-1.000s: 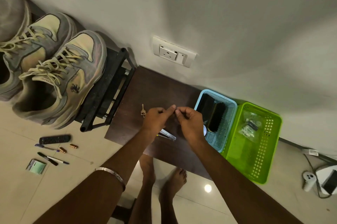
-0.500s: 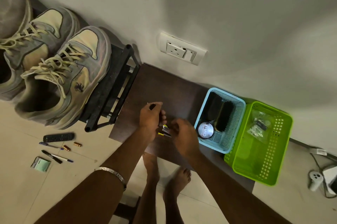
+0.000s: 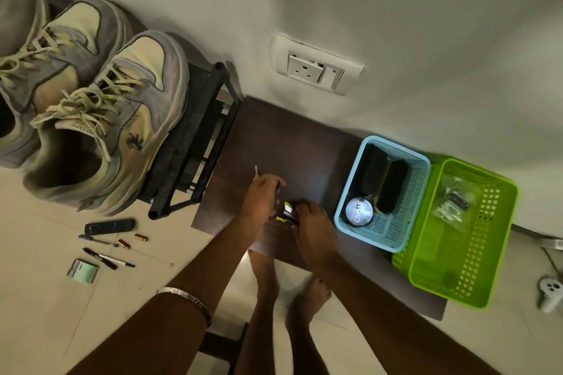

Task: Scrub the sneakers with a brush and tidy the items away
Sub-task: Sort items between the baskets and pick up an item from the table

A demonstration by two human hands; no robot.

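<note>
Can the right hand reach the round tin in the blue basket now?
Probably yes. The right hand is beside the blue basket, and the round tin lies uncovered at its near end, but the hand first must release a small yellow-and-black item.

Your sneakers sit side by side on the black rack at the left, toes toward the wall: grey and cream, worn-looking, with pale laces loosely tied. The nearer one shows a small dark emblem on its side. Your two brushes lie in the light blue basket on the desk, close together, both dark; the right one shows its bristles. A round tin with a shiny lid lies in the same basket, at its near end, just beside the brushes. The green basket stands touching the blue one on its right and holds clear packets.
</note>
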